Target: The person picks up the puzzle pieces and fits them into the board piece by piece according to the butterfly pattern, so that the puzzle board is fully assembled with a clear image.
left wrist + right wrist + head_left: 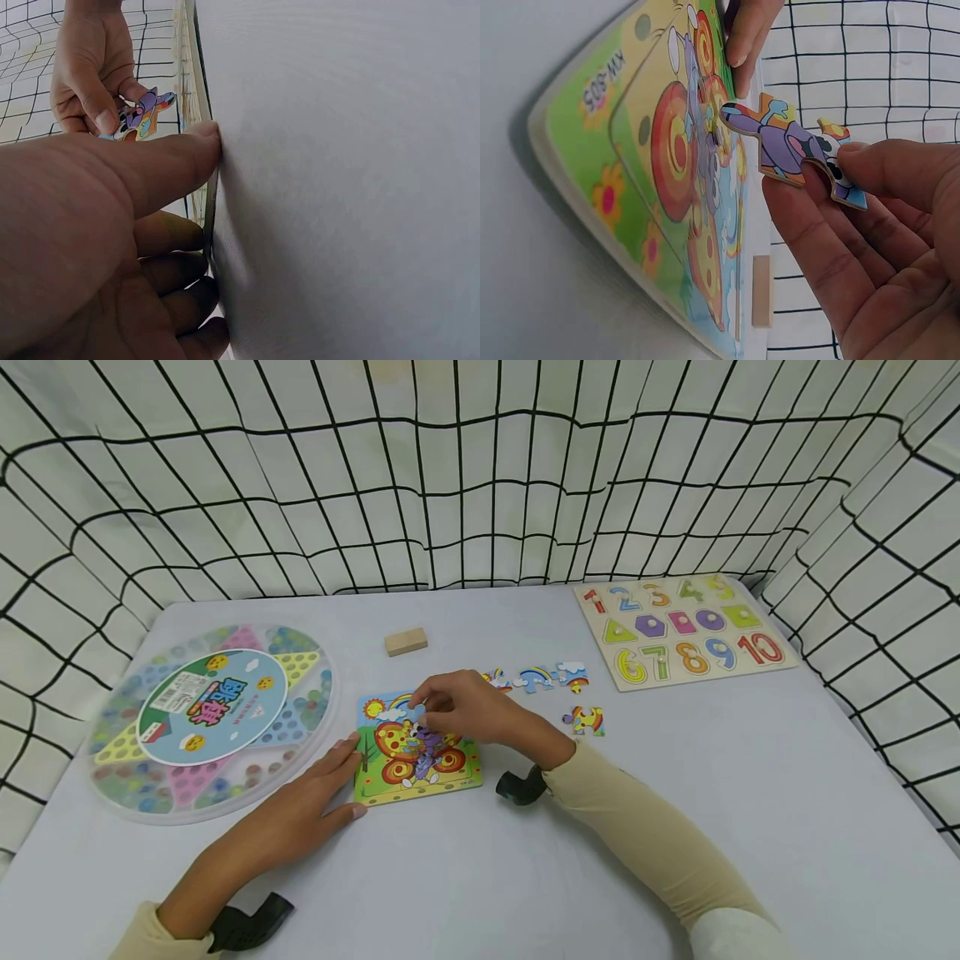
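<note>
My right hand (468,708) pinches a jigsaw piece (799,154) between thumb and fingers, close over the puzzle board (467,777). Purple, orange and white cartoon parts are printed on this piece, and its outline is knobbed. The board carries a butterfly picture with a sun and a green, flowered border. At the board's left side lies my left hand (300,814), its fingers extended along the edge and the thumb at the near left corner. In the left wrist view, the thumb (180,161) touches the board's edge.
Several loose jigsaw pieces (536,679) lie right of the board, one piece (588,721) nearer me. Behind stands a small wooden block (406,642). A round marble-game box (255,777) fills the left; a number board (611,664) lies back right. Black netting (457,493) encloses the table.
</note>
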`<state>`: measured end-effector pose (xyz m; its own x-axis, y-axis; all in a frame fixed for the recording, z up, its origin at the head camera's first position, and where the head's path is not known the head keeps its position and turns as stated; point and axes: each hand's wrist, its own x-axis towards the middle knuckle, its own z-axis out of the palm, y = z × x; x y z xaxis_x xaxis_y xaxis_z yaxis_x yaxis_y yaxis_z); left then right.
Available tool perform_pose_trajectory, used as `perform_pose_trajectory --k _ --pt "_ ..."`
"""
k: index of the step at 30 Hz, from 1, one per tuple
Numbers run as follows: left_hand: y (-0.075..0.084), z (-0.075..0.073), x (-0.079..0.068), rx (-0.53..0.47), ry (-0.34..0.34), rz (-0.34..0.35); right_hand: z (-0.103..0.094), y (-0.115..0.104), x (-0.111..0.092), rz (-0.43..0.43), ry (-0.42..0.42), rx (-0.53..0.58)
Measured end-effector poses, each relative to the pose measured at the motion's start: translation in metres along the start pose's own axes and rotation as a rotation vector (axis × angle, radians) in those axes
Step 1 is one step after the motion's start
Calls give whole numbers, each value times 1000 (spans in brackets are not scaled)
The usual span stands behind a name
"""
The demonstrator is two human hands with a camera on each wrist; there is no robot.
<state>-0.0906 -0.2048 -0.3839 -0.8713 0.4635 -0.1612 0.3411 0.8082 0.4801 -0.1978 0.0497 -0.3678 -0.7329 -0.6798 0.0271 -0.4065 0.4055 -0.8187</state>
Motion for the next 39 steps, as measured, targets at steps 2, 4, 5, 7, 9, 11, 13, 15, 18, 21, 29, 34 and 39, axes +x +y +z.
perform_pose_trajectory --k 2,4,5,7,9,11,13,15,18,21,29,34,39 --pt "0 0 0 -1 -1 2 3 0 2 1 -1 1" --pt "0 0 0 -1 -1 5 5 0 3 11 -5 1" --pt "0 0 0 -1 -1 5 6 1 4 14 -8 1" --pt "0 0 -1 1 -5 -1 9 1 4 22 -10 -8" --pt "0 0 -1 3 -5 -2 12 1 4 25 -9 -18" --pt "0 0 0 5 -6 -6 14 1 4 19 -1 -31" --pt "0 0 -1 3 -5 -4 15 1 5 12 4 -38" --pt "0 0 -1 4 -6 -6 16 1 5 8 5 -40" --pt "0 0 -1 5 -10 -9 18 2 6 17 3 -47" --pt "0 0 -1 7 -12 -13 19 2 6 42 1 -74" --pt "0 0 -2 6 -12 -7 24 0 7 115 -27 -199" --pt "0 -1 -1 1 -6 4 25 0 8 106 -31 -268" --pt "0 -1 -1 -2 -3 7 27 -1 9 142 -36 -266"
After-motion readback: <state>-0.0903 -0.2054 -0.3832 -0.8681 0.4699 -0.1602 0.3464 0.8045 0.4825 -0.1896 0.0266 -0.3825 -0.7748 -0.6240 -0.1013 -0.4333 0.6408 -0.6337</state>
